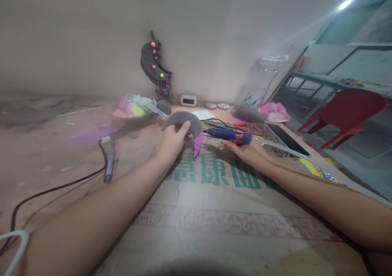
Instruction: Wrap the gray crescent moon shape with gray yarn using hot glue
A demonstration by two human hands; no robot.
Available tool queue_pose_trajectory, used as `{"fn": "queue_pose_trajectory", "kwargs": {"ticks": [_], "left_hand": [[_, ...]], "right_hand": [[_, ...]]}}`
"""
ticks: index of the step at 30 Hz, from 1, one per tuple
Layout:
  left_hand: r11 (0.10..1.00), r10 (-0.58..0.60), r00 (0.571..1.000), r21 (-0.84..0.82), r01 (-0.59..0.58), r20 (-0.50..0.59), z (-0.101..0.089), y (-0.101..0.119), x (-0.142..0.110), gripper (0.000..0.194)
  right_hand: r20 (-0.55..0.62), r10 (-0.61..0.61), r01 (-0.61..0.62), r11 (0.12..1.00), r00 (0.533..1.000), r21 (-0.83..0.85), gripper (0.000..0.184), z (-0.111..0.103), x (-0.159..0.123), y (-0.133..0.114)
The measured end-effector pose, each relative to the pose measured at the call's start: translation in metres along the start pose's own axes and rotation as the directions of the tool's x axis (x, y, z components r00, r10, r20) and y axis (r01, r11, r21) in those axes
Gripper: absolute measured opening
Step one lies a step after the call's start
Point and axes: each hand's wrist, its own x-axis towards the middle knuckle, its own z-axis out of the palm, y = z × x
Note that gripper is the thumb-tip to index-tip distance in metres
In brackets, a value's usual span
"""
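Note:
A crescent (183,120), mostly wrapped in grey yarn with a bare purple tip at its lower right, is pinched between the thumb and fingers of my left hand (177,139). In my right hand (241,149) is a blue glue gun (225,134) with orange parts and a small red light underneath. Its nozzle points left at the crescent, close to where the grey meets the purple. A long translucent glue stick (275,145) runs out of its back to the right. I cannot tell whether the nozzle touches the crescent.
A finished grey crescent with pompoms (154,63) hangs on the wall. Behind my hands stand a bowl (137,114), a small digital clock (188,100) and a bottle (260,80). Orange-handled scissors (249,127), grey yarn (249,113) and a dark phone (288,139) lie right; a marker (109,163) and a black cable (61,189) left.

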Motion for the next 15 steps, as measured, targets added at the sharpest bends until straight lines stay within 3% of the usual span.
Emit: {"fn": "queue_pose_trajectory", "kwargs": {"ticks": [5,8,11,15], "left_hand": [[1.000,-0.005,1.000,-0.014,0.005,-0.026,-0.001,-0.002,0.001,0.034],[0.999,-0.034,0.998,-0.029,0.032,-0.052,-0.002,-0.004,0.003,0.036],[0.999,-0.033,0.998,-0.027,0.032,-0.046,-0.002,-0.008,0.005,0.038],[1.000,-0.019,0.999,-0.002,0.019,-0.047,-0.003,-0.011,0.006,0.038]], "right_hand": [[0.063,0.065,-0.061,0.996,0.996,-0.064,0.040,-0.004,0.007,0.003],[0.105,-0.018,0.022,0.999,0.994,-0.038,0.046,-0.017,0.013,0.000],[0.088,-0.102,0.097,0.994,0.991,0.056,0.039,-0.029,0.026,-0.004],[0.043,-0.053,0.052,0.998,0.998,0.029,0.030,-0.031,0.060,-0.003]]}}
